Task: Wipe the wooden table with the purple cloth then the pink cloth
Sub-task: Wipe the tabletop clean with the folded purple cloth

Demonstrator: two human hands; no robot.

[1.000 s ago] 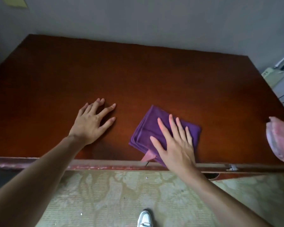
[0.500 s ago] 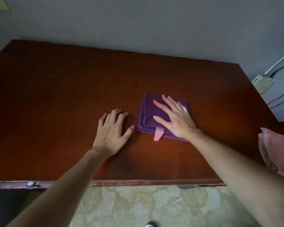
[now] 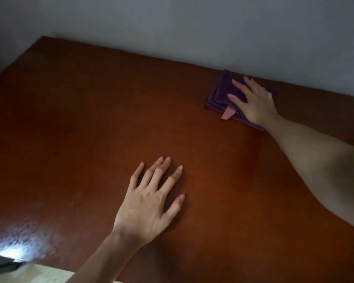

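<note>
The folded purple cloth [image 3: 220, 94], with a small pink tag at its near edge, lies on the dark reddish wooden table [image 3: 90, 129] close to the table's far edge by the wall. My right hand [image 3: 252, 102] lies flat on top of it, fingers spread, pressing it onto the wood with my arm stretched out. My left hand [image 3: 149, 203] rests flat on the bare wood nearer to me, fingers apart, holding nothing. The pink cloth is out of view.
A grey wall [image 3: 192, 27] runs right along the table's far edge. A bright glare patch [image 3: 16, 242] sits on the wood at the near left corner. A strip of pale patterned floor [image 3: 39, 275] shows below the table's near edge.
My right hand has pushed the purple cloth away from me, from the near edge to the far edge by the wall. My left hand stayed flat on the wood. The pink cloth left the view.
</note>
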